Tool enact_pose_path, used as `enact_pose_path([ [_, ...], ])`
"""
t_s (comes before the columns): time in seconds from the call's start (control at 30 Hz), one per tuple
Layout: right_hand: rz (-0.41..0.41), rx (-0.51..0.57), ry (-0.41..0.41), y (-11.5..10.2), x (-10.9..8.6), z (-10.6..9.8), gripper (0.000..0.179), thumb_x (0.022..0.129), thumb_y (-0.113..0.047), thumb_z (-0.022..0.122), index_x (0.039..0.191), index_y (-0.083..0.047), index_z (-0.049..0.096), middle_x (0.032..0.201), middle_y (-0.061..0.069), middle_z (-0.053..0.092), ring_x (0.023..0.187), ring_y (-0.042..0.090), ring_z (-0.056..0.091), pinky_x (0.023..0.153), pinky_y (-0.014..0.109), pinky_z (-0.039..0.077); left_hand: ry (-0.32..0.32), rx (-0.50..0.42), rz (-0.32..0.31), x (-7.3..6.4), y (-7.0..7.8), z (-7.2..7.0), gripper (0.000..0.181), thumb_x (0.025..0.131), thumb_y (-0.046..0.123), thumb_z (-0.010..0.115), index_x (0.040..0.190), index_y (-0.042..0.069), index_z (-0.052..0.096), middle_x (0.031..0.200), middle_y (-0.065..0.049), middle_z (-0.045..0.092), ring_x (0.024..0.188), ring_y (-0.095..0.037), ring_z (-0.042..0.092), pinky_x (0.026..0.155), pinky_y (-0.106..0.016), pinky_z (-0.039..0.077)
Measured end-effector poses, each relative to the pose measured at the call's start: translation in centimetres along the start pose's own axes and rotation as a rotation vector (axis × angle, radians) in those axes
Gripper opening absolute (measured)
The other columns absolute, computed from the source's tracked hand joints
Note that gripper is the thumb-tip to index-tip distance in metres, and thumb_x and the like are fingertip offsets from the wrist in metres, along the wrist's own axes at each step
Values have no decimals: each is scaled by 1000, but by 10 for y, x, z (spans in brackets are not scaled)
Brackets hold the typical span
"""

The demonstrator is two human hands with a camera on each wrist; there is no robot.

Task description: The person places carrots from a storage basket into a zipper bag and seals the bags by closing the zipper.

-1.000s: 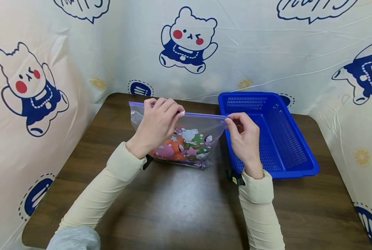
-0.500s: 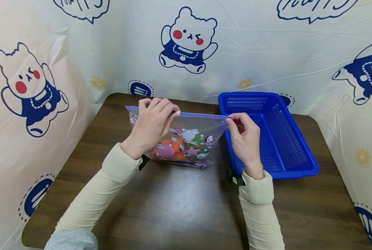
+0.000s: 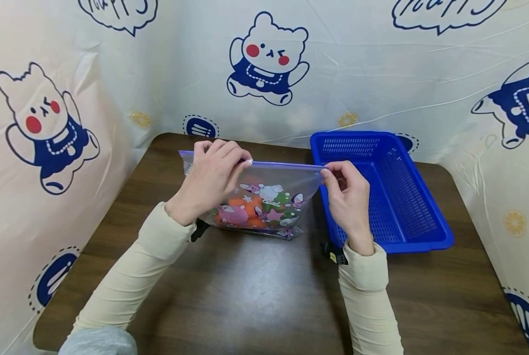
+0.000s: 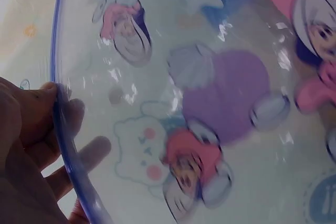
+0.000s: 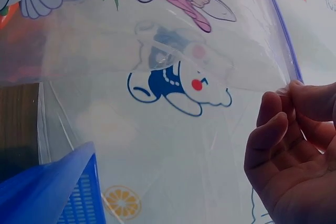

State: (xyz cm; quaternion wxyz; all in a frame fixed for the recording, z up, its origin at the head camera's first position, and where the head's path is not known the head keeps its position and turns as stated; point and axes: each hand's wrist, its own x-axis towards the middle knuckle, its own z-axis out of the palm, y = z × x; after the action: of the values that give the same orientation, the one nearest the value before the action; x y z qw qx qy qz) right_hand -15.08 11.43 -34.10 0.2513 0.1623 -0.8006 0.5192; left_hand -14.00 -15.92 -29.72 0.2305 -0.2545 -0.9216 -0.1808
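Note:
A clear zip bag [image 3: 286,180] with printed cartoon figures stands upright on the table, orange, pink and green things showing through its lower part. Along its top runs a purple zip strip [image 3: 286,164]. My left hand [image 3: 213,175] pinches this strip left of its middle, thumb on the near side. In the left wrist view, the left fingers [image 4: 97,150] show through the plastic behind the strip. At the bag's top right corner, my right hand [image 3: 348,195] pinches the strip's end between thumb and finger, also seen close in the right wrist view.
A blue plastic basket [image 3: 382,197] with slotted sides stands on the brown wooden table [image 3: 255,296], right behind my right hand. A white cloth [image 3: 358,59] printed with cartoon bears hangs around the table's back and sides.
My left hand has slid leftward along the zip strip, and the bag's top left corner has shifted slightly left and down. My right hand stays at the right corner.

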Motion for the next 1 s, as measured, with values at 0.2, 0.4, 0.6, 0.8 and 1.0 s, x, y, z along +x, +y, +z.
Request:
enact_pose_path([
  [0.2, 25, 20, 23, 3, 1, -4, 16, 95, -11, 60, 99, 4, 63, 87, 15, 64, 72, 18, 59, 65, 13, 49, -8, -48, -82, -7, -12, -10, 14, 96, 21, 59, 99, 9, 65, 93, -6, 65, 97, -24, 55, 94, -53, 30],
  [0.4, 51, 16, 17, 6, 1, -5, 17, 95, -12, 60, 100, 4, 63, 88, 15, 64, 74, 18, 60, 68, 13, 50, 18, -48, -83, -12, -20, -13, 11, 97, 18, 58, 98, 9, 65, 91, -5, 64, 96, -24, 54, 93, -53, 29],
  [0.6, 54, 20, 23, 8, 2, -6, 17, 95, -12, 60, 100, 4, 63, 87, 15, 64, 72, 6, 58, 66, 13, 49, 49, -33, -72, -16, -27, -16, 12, 97, 19, 58, 97, 10, 65, 90, -4, 64, 98, -24, 54, 92, -53, 28],
  [0.8, 54, 31, 24, 9, 2, -7, 18, 96, -12, 59, 99, 5, 62, 85, 16, 63, 72, 8, 58, 64, 13, 48, 59, -21, -71, -19, -33, -18, 12, 97, 19, 58, 98, 9, 64, 93, -4, 65, 99, -25, 54, 92, -53, 28],
  [1.0, 57, 20, 23, 10, 2, -8, 18, 96, -12, 59, 99, 5, 62, 86, 16, 63, 72, 8, 58, 65, 13, 48, 71, -17, -89, -23, -39, -23, 12, 97, 18, 58, 98, 8, 64, 94, -5, 65, 98, -28, 54, 93, -52, 27],
])
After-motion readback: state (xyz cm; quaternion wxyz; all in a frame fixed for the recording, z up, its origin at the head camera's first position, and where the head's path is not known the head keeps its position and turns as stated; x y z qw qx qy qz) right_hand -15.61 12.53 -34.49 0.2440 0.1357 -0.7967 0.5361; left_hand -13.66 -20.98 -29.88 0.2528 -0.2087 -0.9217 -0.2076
